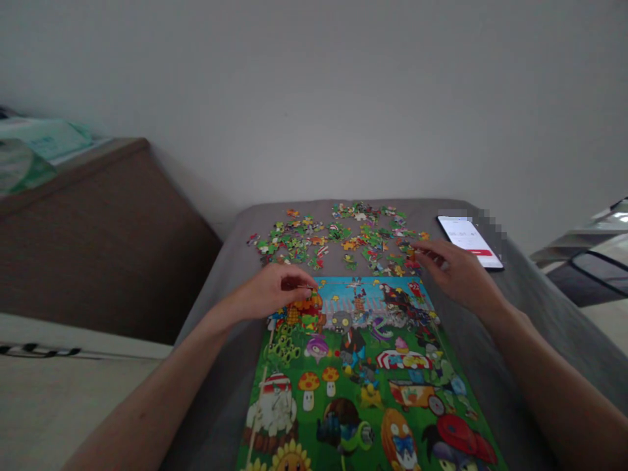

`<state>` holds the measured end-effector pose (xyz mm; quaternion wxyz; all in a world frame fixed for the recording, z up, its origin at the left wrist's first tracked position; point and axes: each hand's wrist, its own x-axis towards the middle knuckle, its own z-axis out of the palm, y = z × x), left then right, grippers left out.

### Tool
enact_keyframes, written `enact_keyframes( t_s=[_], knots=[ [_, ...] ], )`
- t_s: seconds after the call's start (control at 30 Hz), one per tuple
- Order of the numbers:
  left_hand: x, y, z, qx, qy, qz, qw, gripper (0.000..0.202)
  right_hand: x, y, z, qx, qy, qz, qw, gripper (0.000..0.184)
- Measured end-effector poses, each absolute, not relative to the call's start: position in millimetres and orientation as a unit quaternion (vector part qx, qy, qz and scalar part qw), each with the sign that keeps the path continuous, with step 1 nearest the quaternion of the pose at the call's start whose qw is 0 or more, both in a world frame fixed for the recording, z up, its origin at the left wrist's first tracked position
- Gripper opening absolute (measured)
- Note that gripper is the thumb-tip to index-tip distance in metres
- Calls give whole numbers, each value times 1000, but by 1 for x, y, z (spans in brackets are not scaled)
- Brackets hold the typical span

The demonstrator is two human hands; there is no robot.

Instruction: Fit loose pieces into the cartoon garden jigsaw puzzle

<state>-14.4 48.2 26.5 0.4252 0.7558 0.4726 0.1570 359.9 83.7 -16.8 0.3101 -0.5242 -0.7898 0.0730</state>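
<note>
Lit phone point(468, 242), brown cabinet point(98, 248), pale wall point(314, 98)
The phone lies near the grey-covered surface's point(228, 268) far right corner; pale green packages point(49, 139) rest on the cabinet's top.

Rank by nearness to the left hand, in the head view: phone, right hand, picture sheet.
1. Picture sheet: far-left corner by the left hand.
2. Right hand: to the right, at the loose puzzle pieces.
3. Phone: farther right, past the right hand.

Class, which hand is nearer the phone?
The right hand, just beside the phone; the left hand is at the far left corner of the printed picture.
</note>
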Motion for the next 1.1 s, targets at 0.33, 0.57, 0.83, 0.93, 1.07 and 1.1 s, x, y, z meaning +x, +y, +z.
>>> enact_keyframes(
  t_s=[0.33,0.57,0.83,0.93,1.07,1.1],
  knots=[
    [-27,42,33,775,423,52,467,23,348,78,-20,-497,-810,98,296,32],
    [-27,43,29,782,438,33,442,20,351,77,-19,-503,-809,100,288,33],
    [-15,42,19,779,416,105,457,22,348,76,-19,-498,-812,109,282,33],
    [-12,41,12,776,414,110,463,21,347,76,-19,-497,-815,110,277,34],
    [-10,39,9,779,429,88,449,22,348,77,-19,-489,-819,108,279,34],
    [-9,39,9,780,433,86,443,22,348,77,-19,-489,-819,107,280,34]
  ],
)
